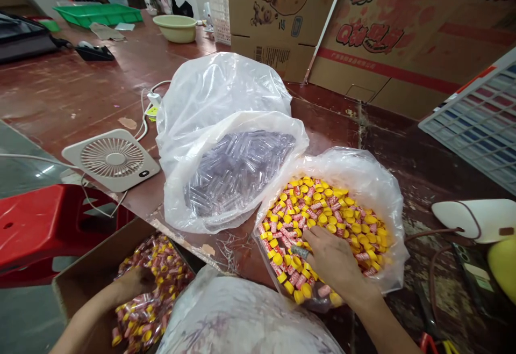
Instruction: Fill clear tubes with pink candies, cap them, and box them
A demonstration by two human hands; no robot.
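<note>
Yellow-capped pieces [358, 229] are lying in a plastic bag [346, 160], lower right of the frame; the right hand [328, 254] is resting among them, fingers bent. Lower left, the left hand [137, 281] is touching similar pieces [167, 268] in a box [83, 281]. I can't tell either's grip.

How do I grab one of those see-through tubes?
I'd try pinching a tube from the top of the pile across its slim middle, coming from above and your near side. The white bag has its mouth wide open and tilted toward you. The tubes look long and straight but lie jumbled at many angles, so turn to match the one you choose.
</note>
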